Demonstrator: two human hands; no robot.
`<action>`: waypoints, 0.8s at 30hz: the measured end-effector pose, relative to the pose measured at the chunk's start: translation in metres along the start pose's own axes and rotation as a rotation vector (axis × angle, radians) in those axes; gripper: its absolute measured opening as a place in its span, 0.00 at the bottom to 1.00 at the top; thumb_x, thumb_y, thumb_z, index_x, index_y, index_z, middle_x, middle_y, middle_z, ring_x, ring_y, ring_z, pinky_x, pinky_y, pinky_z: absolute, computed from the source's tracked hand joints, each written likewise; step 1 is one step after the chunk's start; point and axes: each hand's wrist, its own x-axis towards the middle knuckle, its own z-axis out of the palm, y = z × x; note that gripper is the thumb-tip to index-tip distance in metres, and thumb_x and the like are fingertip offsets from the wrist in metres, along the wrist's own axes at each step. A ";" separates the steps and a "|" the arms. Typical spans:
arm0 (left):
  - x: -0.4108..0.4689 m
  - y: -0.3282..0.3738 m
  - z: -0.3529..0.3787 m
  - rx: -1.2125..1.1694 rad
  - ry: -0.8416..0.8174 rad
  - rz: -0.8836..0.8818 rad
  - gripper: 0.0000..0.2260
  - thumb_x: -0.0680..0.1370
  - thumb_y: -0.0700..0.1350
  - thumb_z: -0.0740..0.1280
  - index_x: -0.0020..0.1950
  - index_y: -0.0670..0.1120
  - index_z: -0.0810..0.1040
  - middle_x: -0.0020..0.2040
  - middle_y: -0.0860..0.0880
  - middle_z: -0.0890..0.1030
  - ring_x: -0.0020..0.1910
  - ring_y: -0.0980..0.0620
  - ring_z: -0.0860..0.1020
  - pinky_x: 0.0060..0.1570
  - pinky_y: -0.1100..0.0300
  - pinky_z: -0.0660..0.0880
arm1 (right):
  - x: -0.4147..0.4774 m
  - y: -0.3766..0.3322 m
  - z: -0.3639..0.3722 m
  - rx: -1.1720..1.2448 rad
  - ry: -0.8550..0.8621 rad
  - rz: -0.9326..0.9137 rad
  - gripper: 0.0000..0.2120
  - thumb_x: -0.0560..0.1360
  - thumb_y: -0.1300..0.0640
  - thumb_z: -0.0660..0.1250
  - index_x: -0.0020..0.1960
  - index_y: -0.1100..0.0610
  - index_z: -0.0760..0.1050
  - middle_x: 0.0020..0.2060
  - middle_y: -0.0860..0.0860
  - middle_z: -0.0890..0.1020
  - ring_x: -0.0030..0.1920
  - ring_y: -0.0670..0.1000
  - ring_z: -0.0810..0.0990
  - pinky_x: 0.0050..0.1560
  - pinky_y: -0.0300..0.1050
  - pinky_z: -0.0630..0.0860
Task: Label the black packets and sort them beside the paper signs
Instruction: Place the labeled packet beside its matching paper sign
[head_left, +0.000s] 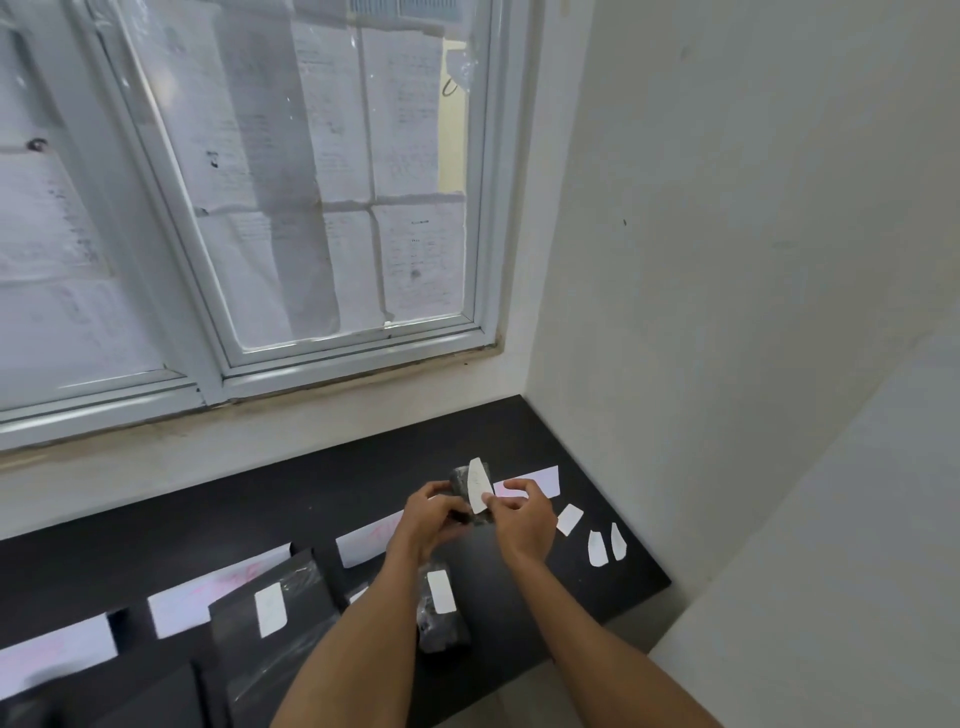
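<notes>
My left hand (434, 517) grips a small black packet (460, 480) held above the black counter (597, 592). My right hand (522, 514) pinches the lower end of a white label (479, 483) that lies against the packet's front. Below my hands a small black packet with a white label (440, 592) lies on the counter. A larger black packet with a label (270, 609) lies to its left. Paper signs with faint pink writing lie in a row: one behind my right hand (543, 480), one at centre (363, 543), and one to the left (182, 605).
Three loose white labels (569, 519), (597, 549), (617, 542) lie on the counter to the right. The counter ends at a white wall (727, 312) on the right. A window covered with paper sheets (311, 182) stands behind. Another paper sign (57, 657) lies at far left.
</notes>
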 end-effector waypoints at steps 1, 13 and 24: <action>0.000 0.000 -0.001 -0.005 -0.006 0.003 0.22 0.70 0.28 0.67 0.61 0.42 0.74 0.51 0.37 0.82 0.47 0.41 0.82 0.49 0.48 0.81 | -0.001 -0.001 0.001 0.000 0.002 0.002 0.12 0.68 0.53 0.76 0.49 0.50 0.77 0.33 0.43 0.81 0.37 0.45 0.80 0.33 0.32 0.67; -0.008 0.006 -0.009 -0.055 -0.048 0.069 0.26 0.71 0.27 0.67 0.63 0.50 0.73 0.54 0.34 0.81 0.52 0.38 0.81 0.52 0.45 0.80 | -0.004 -0.008 0.002 -0.028 -0.002 -0.021 0.14 0.68 0.51 0.76 0.50 0.50 0.77 0.34 0.42 0.80 0.42 0.47 0.82 0.38 0.41 0.72; -0.006 0.006 -0.009 -0.043 -0.054 0.116 0.23 0.71 0.35 0.75 0.62 0.49 0.74 0.51 0.39 0.83 0.47 0.42 0.83 0.40 0.54 0.82 | 0.001 -0.014 0.003 -0.191 0.062 0.018 0.25 0.63 0.40 0.77 0.55 0.48 0.75 0.48 0.46 0.82 0.51 0.49 0.78 0.42 0.43 0.71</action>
